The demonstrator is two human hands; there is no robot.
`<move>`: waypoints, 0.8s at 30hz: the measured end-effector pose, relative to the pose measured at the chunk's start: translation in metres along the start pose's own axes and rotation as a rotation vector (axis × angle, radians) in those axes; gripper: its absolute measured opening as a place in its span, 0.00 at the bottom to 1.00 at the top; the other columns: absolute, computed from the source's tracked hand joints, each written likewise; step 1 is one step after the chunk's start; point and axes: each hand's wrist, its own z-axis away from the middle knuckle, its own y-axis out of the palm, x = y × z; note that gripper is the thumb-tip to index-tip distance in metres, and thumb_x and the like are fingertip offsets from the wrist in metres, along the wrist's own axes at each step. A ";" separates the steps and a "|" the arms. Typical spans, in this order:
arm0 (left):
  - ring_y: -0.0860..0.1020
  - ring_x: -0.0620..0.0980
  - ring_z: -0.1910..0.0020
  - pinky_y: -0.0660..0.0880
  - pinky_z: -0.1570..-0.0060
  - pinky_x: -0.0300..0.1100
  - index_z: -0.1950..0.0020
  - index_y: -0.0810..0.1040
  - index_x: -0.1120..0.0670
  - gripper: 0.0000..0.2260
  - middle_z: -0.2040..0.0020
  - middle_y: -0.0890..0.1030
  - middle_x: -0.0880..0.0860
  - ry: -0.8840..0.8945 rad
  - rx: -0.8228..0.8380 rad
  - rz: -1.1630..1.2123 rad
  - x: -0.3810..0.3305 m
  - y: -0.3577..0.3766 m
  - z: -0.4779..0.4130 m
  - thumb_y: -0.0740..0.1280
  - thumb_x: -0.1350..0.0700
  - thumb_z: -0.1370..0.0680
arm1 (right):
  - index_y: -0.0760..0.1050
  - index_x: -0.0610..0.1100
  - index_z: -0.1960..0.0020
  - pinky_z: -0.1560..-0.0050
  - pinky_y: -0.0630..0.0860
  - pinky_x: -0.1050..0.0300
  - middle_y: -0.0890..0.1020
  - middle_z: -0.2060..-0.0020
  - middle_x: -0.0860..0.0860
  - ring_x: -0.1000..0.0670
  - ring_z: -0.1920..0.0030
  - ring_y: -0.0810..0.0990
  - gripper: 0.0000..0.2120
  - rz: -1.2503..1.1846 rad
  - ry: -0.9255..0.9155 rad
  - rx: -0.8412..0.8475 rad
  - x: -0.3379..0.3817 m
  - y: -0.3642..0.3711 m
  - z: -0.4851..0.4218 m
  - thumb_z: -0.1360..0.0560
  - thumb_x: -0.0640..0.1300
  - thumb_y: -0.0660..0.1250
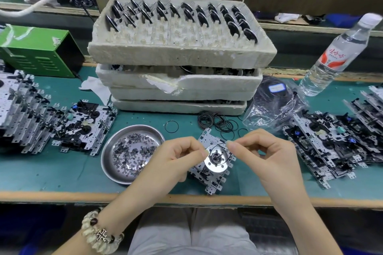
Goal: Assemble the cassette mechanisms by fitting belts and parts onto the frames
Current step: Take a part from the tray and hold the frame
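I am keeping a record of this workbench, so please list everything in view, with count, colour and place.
trays: four, white, stacked at centre back
flywheels: many, black and silver, in the top tray
box: one, green, back left
bottle: one, clear with red label, back right
bag: one, clear, right of the trays
loose belts: many, black, before the trays
dish: one, steel, front, left of centre
washers: many, dark, in the dish
left frames: a stack, silver and black, left
right frames: a stack, silver and black, right
frame: one, silver, front centre
held belt: one, black, over the frame
bracelet: one, cream, left wrist
left hand: pinches the held belt
right hand: pinches the held belt
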 end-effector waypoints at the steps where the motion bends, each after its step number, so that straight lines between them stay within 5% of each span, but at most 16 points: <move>1: 0.61 0.42 0.74 0.60 0.74 0.29 0.64 0.79 0.47 0.09 0.71 0.68 0.42 0.007 0.012 -0.007 0.000 -0.001 0.000 0.70 0.42 0.30 | 0.84 0.46 0.65 0.63 0.70 0.61 0.81 0.67 0.48 0.52 0.65 0.72 0.07 0.012 0.014 -0.001 -0.001 -0.001 -0.001 0.36 0.49 0.77; 6: 0.66 0.39 0.71 0.63 0.70 0.27 0.61 0.80 0.47 0.09 0.67 0.72 0.43 0.088 0.065 -0.120 0.004 -0.003 -0.001 0.69 0.42 0.27 | 0.83 0.46 0.65 0.61 0.70 0.59 0.81 0.66 0.49 0.50 0.65 0.71 0.05 0.099 0.105 0.034 -0.008 -0.005 -0.005 0.32 0.45 0.77; 9: 0.67 0.43 0.67 0.64 0.67 0.31 0.59 0.80 0.47 0.10 0.65 0.73 0.48 0.112 0.066 -0.154 0.008 -0.004 -0.001 0.68 0.42 0.26 | 0.81 0.45 0.65 0.70 0.63 0.67 0.75 0.73 0.54 0.56 0.71 0.66 0.10 0.030 0.215 0.109 -0.008 -0.010 -0.007 0.34 0.51 0.74; 11: 0.66 0.53 0.65 0.64 0.64 0.42 0.58 0.80 0.48 0.11 0.63 0.72 0.58 0.139 0.056 -0.202 0.011 -0.005 -0.002 0.68 0.41 0.25 | 0.78 0.43 0.62 0.75 0.57 0.68 0.68 0.73 0.54 0.56 0.72 0.60 0.13 -0.113 0.354 0.258 -0.007 -0.015 -0.009 0.33 0.53 0.72; 13: 0.67 0.57 0.63 0.65 0.61 0.49 0.57 0.79 0.48 0.10 0.62 0.72 0.57 0.208 0.056 -0.296 0.011 -0.007 -0.001 0.66 0.43 0.23 | 0.77 0.38 0.56 0.76 0.56 0.67 0.69 0.67 0.50 0.54 0.70 0.60 0.12 -0.384 0.542 0.424 -0.008 -0.020 -0.012 0.30 0.47 0.72; 17: 0.70 0.45 0.59 0.66 0.57 0.38 0.56 0.77 0.52 0.07 0.60 0.73 0.44 0.557 0.022 -0.689 0.007 -0.006 -0.001 0.64 0.52 0.19 | 0.78 0.40 0.57 0.72 0.54 0.61 0.72 0.59 0.49 0.53 0.66 0.66 0.10 -0.772 0.746 0.635 -0.011 -0.024 -0.016 0.34 0.43 0.76; 21: 0.73 0.52 0.63 0.71 0.64 0.43 0.57 0.82 0.59 0.07 0.61 0.79 0.52 1.019 -0.049 -1.221 0.006 -0.005 -0.010 0.67 0.60 0.20 | 0.75 0.41 0.63 0.72 0.55 0.63 0.66 0.57 0.43 0.53 0.65 0.64 0.14 -0.386 0.603 0.573 -0.014 -0.024 -0.022 0.36 0.49 0.74; 24: 0.75 0.53 0.65 0.71 0.69 0.46 0.57 0.83 0.59 0.08 0.63 0.78 0.52 1.240 -0.025 -1.485 0.006 -0.006 -0.020 0.66 0.63 0.20 | 0.68 0.45 0.68 0.66 0.67 0.66 0.76 0.57 0.45 0.54 0.62 0.70 0.18 -0.120 0.389 0.523 -0.018 -0.022 -0.026 0.36 0.52 0.76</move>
